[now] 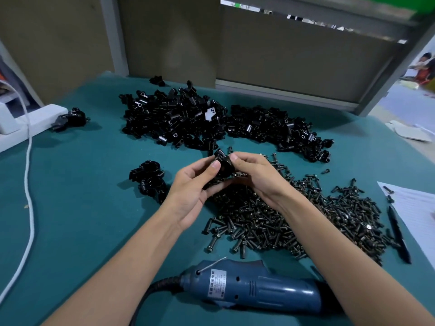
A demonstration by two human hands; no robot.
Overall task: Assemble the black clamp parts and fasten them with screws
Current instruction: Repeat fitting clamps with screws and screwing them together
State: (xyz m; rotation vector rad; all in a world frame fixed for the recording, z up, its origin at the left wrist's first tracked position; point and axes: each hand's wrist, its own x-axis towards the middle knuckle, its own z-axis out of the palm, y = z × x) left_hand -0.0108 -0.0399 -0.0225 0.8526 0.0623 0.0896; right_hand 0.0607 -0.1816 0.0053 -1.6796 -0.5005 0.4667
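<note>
- A green table (82, 184) stands in front of a brown wall.
- At the back of the table lie two big heaps of black clamp parts (174, 116), side by side.
- A wide heap of dark screws (282, 222) lies nearer, under the person's right arm.
- The left hand (193, 187) and the right hand (256, 175) meet above the edge of the screw heap.
- Both hands hold one small black clamp piece (223, 164) between them. The fingers are curled, and each thumb presses on the piece.
- Just left of the hands sit a few joined clamps (148, 177) on the table.
- One more clamp (70, 118) lies far left, touching a white block (35, 121).
- A white cord (29, 184) runs down the left side.
- A blue power screwdriver (254, 288) lies on its side between the two arms, close to the person.
- On the right are a black pen (399, 236) and a sheet of paper (419, 208).
</note>
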